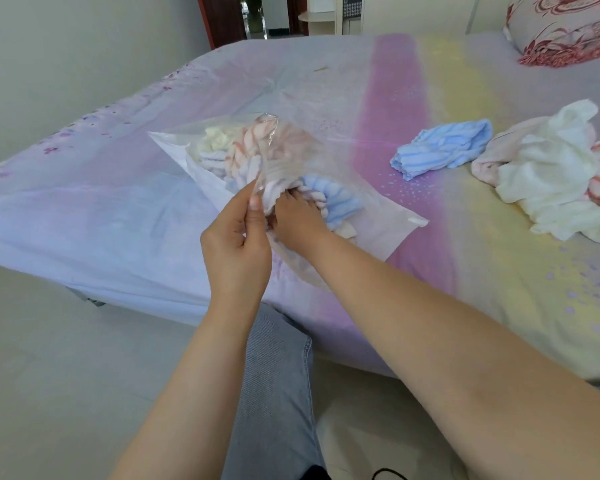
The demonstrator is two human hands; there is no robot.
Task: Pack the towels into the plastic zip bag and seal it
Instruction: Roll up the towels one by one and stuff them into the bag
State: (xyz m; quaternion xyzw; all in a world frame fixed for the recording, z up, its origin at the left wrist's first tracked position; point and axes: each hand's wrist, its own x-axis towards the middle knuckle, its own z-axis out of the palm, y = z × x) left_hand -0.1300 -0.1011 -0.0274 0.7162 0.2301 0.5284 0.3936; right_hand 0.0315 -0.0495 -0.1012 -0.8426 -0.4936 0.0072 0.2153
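Pastel bed (465, 271): left hand (236, 244) fingers pinching zip bag (291, 147) mouth, right hand (297, 221) fingers around towel (340, 197) inside.

A bed (430, 237) (pastel sheet, floral pillow (561, 29) at its head) stands on pale floor (49, 375) beside a doorway (253, 15).

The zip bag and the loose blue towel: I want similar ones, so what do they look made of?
The zip bag looks like thin clear plastic film: glossy, crinkled, its contents showing through. The loose blue towel looks like soft ribbed terry or microfibre, matte with raised stripes; the exact fibre cannot be told.
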